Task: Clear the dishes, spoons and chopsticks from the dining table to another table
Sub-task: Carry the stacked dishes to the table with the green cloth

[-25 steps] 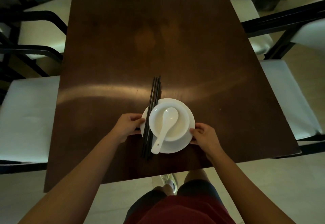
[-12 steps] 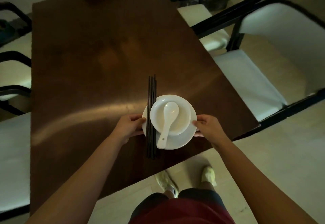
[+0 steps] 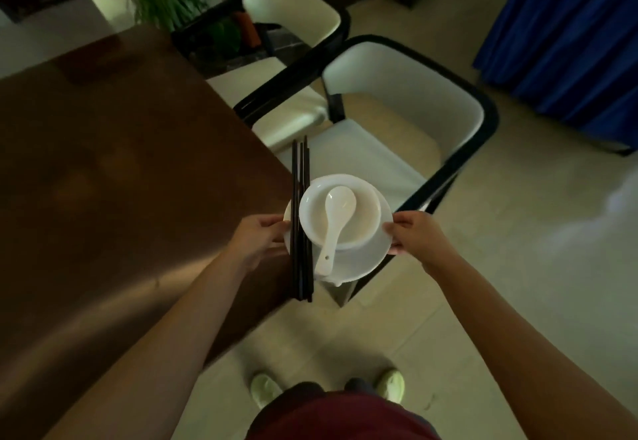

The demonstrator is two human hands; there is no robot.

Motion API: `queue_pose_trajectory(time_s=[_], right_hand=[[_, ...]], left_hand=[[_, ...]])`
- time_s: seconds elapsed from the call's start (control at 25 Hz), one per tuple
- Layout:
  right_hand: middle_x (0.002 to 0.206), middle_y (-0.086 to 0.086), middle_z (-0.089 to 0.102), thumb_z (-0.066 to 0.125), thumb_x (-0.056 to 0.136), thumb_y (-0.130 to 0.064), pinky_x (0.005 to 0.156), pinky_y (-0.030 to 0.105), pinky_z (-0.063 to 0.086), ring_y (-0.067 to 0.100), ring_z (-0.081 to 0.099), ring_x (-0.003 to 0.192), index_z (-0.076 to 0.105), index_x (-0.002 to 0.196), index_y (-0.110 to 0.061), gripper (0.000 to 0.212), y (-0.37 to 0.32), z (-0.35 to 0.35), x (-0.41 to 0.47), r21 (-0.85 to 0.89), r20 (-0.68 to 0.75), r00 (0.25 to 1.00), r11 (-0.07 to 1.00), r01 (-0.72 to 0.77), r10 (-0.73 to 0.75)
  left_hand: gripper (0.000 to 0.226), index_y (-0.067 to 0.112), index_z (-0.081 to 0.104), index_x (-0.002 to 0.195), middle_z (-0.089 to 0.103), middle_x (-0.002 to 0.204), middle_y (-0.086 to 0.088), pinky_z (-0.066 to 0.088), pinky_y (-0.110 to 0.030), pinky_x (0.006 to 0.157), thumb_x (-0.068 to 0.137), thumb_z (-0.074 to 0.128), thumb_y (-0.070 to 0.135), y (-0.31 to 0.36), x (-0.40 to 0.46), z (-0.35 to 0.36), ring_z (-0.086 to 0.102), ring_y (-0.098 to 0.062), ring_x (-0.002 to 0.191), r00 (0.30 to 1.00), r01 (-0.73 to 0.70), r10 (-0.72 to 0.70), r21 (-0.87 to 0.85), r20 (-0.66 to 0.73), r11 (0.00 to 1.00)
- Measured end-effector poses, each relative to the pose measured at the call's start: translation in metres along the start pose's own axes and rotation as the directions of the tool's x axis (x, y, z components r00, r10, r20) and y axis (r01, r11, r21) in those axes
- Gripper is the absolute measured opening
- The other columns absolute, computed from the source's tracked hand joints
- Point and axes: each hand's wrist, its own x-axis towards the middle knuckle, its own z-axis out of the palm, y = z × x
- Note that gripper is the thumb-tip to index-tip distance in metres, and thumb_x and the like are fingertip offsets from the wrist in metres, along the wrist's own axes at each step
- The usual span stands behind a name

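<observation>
Lifted off the counter (image 3: pixel 103 180) now, our plate (image 3: pixel 359 260) hangs past its corner; both hands (image 3: pixel 257 237) (image 3: pixel 416 234) clamp its rim.

Single head-worn view looks steeply down, close over the hands (image 3: pixel 338 236).

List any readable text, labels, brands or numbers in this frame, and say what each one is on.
None can be read. The plate, bowl, spoon and chopsticks are plain. The dining table, chairs and blue curtain bear no lettering.
</observation>
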Motion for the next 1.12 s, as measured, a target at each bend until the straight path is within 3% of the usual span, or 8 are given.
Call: queue_pose_trajectory(time_s=[0.2, 0.28, 0.36, 0.44, 0.56, 0.76, 0.84, 1.12], right_hand=[[0.074, 0.003, 0.067, 0.056, 0.087, -0.004, 0.043, 0.014, 0.049, 0.010, 0.066, 0.060, 0.064, 0.102, -0.004, 0.017, 0.025, -0.105, 0.006, 0.035, -0.065, 0.998, 0.999, -0.018, 0.021], [0.073, 0.006, 0.066, 0.054, 0.086, -0.002, 0.044, 0.016, 0.052, 0.014, 0.066, 0.062, 0.065, 0.099, -0.002, 0.016, 0.021, -0.109, 0.011, 0.053, -0.039, 0.999, 0.999, -0.011, 0.013], [0.072, 0.006, 0.066, 0.053, 0.086, -0.001, 0.043, 0.017, 0.052, 0.014, 0.065, 0.062, 0.065, 0.096, -0.003, 0.015, 0.048, -0.231, 0.003, 0.161, -0.239, 0.967, 0.986, -0.047, 0.085], [0.073, 0.006, 0.065, 0.053, 0.086, 0.000, 0.042, 0.016, 0.050, 0.014, 0.064, 0.062, 0.064, 0.093, -0.004, 0.013, 0.054, -0.240, 0.011, 0.175, -0.208, 0.974, 0.983, -0.050, 0.086], [0.074, 0.009, 0.064, 0.054, 0.085, 0.000, 0.044, 0.019, 0.052, 0.016, 0.064, 0.062, 0.065, 0.092, 0.001, 0.013, 0.060, -0.293, 0.015, 0.220, -0.285, 0.952, 0.974, -0.048, 0.111], [0.075, 0.013, 0.063, 0.055, 0.084, -0.001, 0.046, 0.020, 0.054, 0.019, 0.064, 0.063, 0.064, 0.085, 0.003, 0.010, 0.070, -0.403, 0.031, 0.294, -0.444, 0.881, 0.955, -0.025, 0.160], [0.079, 0.017, 0.059, 0.055, 0.084, -0.001, 0.047, 0.021, 0.055, 0.023, 0.062, 0.067, 0.062, 0.089, 0.013, 0.016, 0.069, -0.445, 0.035, 0.328, -0.503, 0.842, 0.944, -0.023, 0.195], [0.083, 0.017, 0.057, 0.053, 0.085, -0.001, 0.051, 0.021, 0.058, 0.019, 0.060, 0.062, 0.061, 0.098, 0.014, 0.022, 0.085, -0.584, 0.050, 0.420, -0.600, 0.756, 0.907, 0.019, 0.261]], left_hand=[[0.017, 0.004, 0.064, 0.104, 0.067, 0.082, -0.009, 0.056, -0.024, 0.050, 0.089, 0.056, 0.007, 0.023, 0.012, 0.109, 0.068, -0.011, 0.057, 0.997, -0.051, 0.048, 0.068, 0.053, 0.996], [0.013, 0.005, 0.066, 0.098, 0.069, 0.073, -0.007, 0.055, -0.022, 0.048, 0.089, 0.058, 0.007, 0.027, 0.016, 0.112, 0.067, -0.009, 0.054, 0.997, -0.060, 0.058, 0.044, 0.054, 0.997], [0.010, 0.008, 0.067, 0.088, 0.072, 0.063, -0.002, 0.054, -0.021, 0.047, 0.088, 0.058, 0.006, 0.059, 0.036, 0.246, 0.068, -0.010, 0.054, 0.969, -0.054, 0.021, 0.129, 0.244, 0.990], [0.011, 0.009, 0.068, 0.085, 0.072, 0.061, -0.001, 0.054, -0.022, 0.048, 0.087, 0.058, 0.005, 0.066, 0.040, 0.252, 0.069, -0.012, 0.056, 0.963, -0.069, 0.033, 0.126, 0.267, 0.990], [0.013, 0.008, 0.068, 0.081, 0.072, 0.060, -0.003, 0.054, -0.023, 0.049, 0.087, 0.057, 0.003, 0.088, 0.062, 0.314, 0.069, -0.014, 0.056, 0.940, -0.090, 0.031, 0.160, 0.340, 0.983], [0.012, 0.005, 0.067, 0.093, 0.074, 0.068, -0.005, 0.057, -0.035, 0.061, 0.088, 0.057, 0.009, 0.146, 0.102, 0.444, 0.071, -0.020, 0.067, 0.831, -0.144, -0.003, 0.221, 0.556, 0.964], [0.011, 0.007, 0.068, 0.090, 0.074, 0.072, -0.005, 0.056, -0.034, 0.064, 0.088, 0.058, 0.012, 0.174, 0.111, 0.496, 0.071, -0.021, 0.072, 0.798, -0.181, -0.028, 0.284, 0.602, 0.942], [0.015, 0.007, 0.065, 0.078, 0.071, 0.060, -0.003, 0.056, -0.026, 0.051, 0.090, 0.055, 0.006, 0.241, 0.124, 0.676, 0.069, -0.014, 0.056, 0.710, -0.282, -0.046, 0.343, 0.703, 0.896]])
